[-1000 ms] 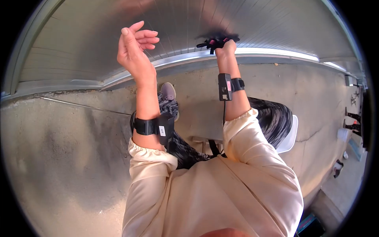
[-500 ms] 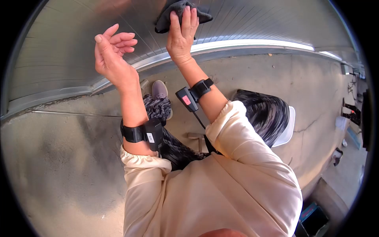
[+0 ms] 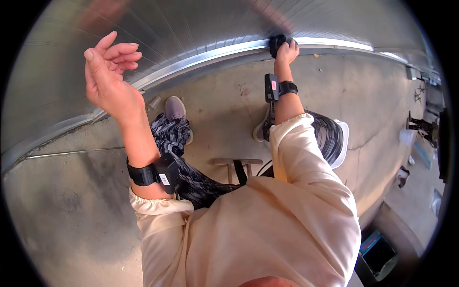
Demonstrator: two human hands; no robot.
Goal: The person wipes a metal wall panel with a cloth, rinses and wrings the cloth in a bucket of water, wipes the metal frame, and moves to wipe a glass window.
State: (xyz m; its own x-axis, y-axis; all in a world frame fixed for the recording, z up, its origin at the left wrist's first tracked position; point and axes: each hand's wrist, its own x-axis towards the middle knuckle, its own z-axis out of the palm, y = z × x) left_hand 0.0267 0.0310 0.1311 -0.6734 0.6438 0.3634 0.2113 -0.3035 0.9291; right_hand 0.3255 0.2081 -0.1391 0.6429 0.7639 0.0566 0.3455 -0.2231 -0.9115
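Observation:
My right hand [image 3: 288, 51] is closed on a dark cloth [image 3: 277, 45], low on the shiny metal panel [image 3: 191, 24], just above its bright bottom rail [image 3: 210, 53]. The cloth is bunched and partly hidden by my fingers. My left hand [image 3: 112, 79] is raised in front of the panel at the left, empty, its fingers apart and slightly curled. A black device is strapped to each forearm.
A wooden stool [image 3: 237, 161] shows between my legs, and a white plastic container [image 3: 342, 143] lies beyond my right knee. A thin rod [image 3: 76, 152] rests on the concrete floor [image 3: 71, 205]. At the far right is a person's patterned trouser leg [image 3: 421, 125].
My right hand first swept left and up over the panel with the cloth, then came back right and down to the rail. My left hand has shifted left in view, still apart from the cloth.

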